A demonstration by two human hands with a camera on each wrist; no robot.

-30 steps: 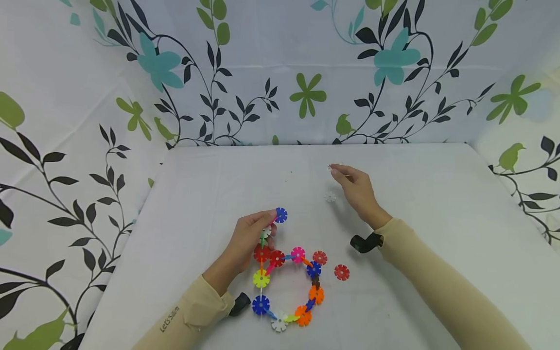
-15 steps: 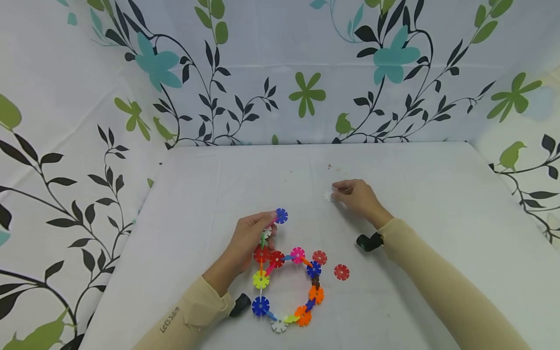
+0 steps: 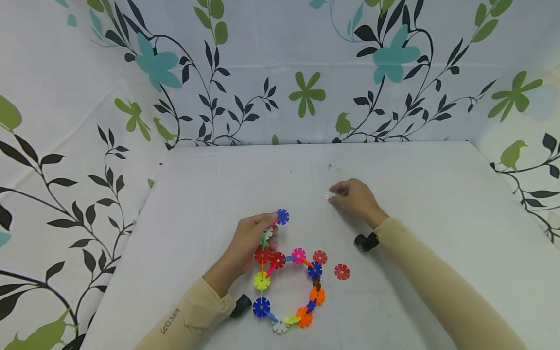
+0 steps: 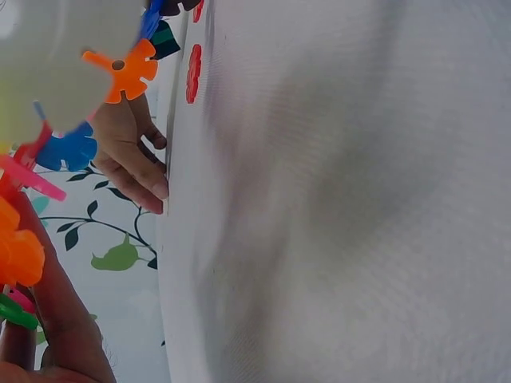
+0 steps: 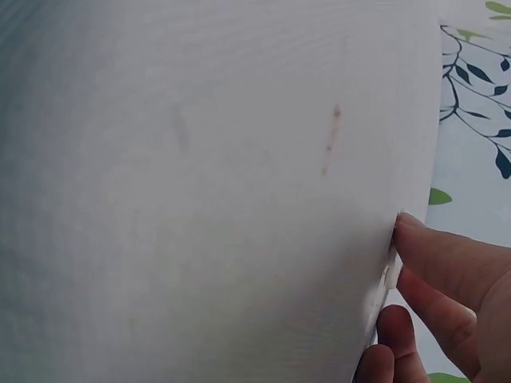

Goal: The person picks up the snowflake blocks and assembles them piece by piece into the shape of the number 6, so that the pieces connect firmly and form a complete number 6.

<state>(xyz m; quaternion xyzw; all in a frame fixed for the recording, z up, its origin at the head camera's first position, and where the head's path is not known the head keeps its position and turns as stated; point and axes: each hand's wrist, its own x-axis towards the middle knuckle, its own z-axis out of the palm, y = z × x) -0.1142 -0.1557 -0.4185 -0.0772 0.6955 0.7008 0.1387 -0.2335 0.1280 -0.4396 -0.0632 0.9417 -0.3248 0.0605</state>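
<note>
In the head view my left hand [image 3: 248, 239] grips the upper end of a chain of notched plastic snowflake discs. A blue disc [image 3: 283, 216] sticks out past its thumb. From there the chain drops to a yellow disc [image 3: 261, 281] and curves round through orange discs [image 3: 304, 317] to a red one [image 3: 277, 260] near the fingers. Farther back, my right hand [image 3: 355, 200] pinches a white snowflake disc [image 3: 329, 195] at the table surface. The right wrist view shows a white edge [image 5: 390, 278] between thumb and fingers, the rest hidden.
Two loose red discs lie right of the chain: one red disc [image 3: 342, 272] apart, another red disc [image 3: 320, 257] close beside a blue one. Small brownish specks [image 3: 330, 166] mark the white table [image 3: 210, 184]. A patterned cloth [image 3: 262, 68] stands behind and at the sides.
My right hand has come down and nearer from the speck area to the white disc and now pinches it. My left hand with the chain has hardly moved.
</note>
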